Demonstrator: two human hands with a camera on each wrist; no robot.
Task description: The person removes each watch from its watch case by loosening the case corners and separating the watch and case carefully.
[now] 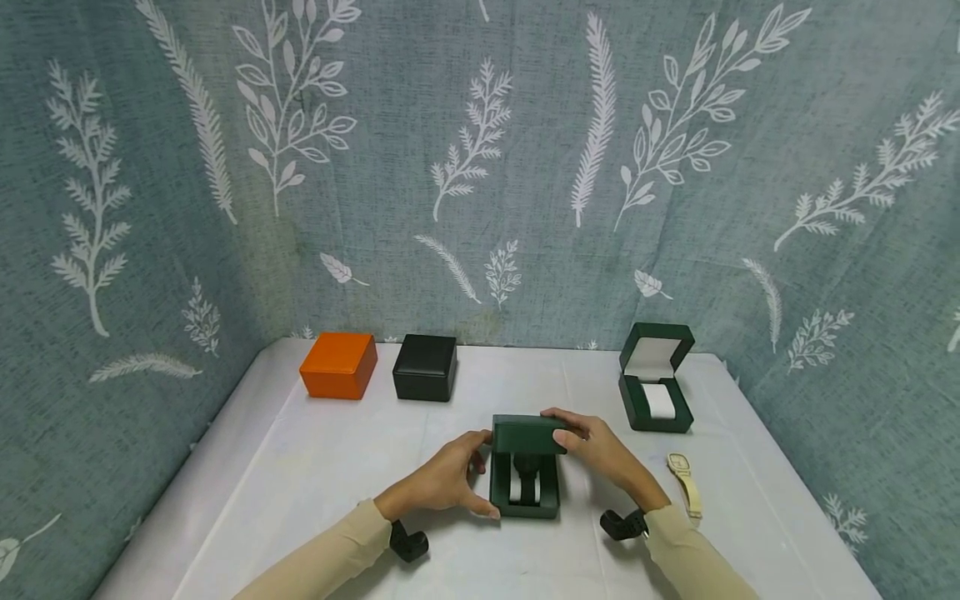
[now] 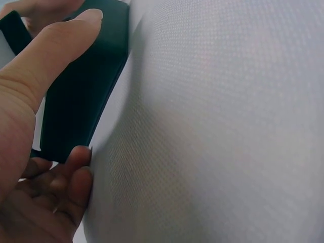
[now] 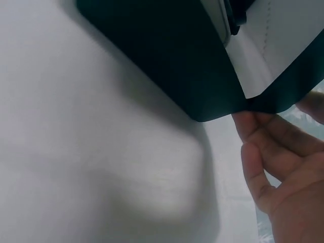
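Steadiness likely explained the left hand [image 1: 442, 477] gripping the nearer green box [image 1: 551, 492] while the right hand [image 1: 602, 451] pinched its lid [image 1: 521, 435].

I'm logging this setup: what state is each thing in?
Near green watch box: partly open
Dark watch: inside, on white cushion
Left hand: grips that box
Right hand: holds its lid
Far green watch box: open, watchless
Orange box: closed
Black box: closed
Gold watch: on table

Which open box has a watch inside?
The green box between the left hand and right hand: a black watch sits inside. The other open box shows only a white cushion.
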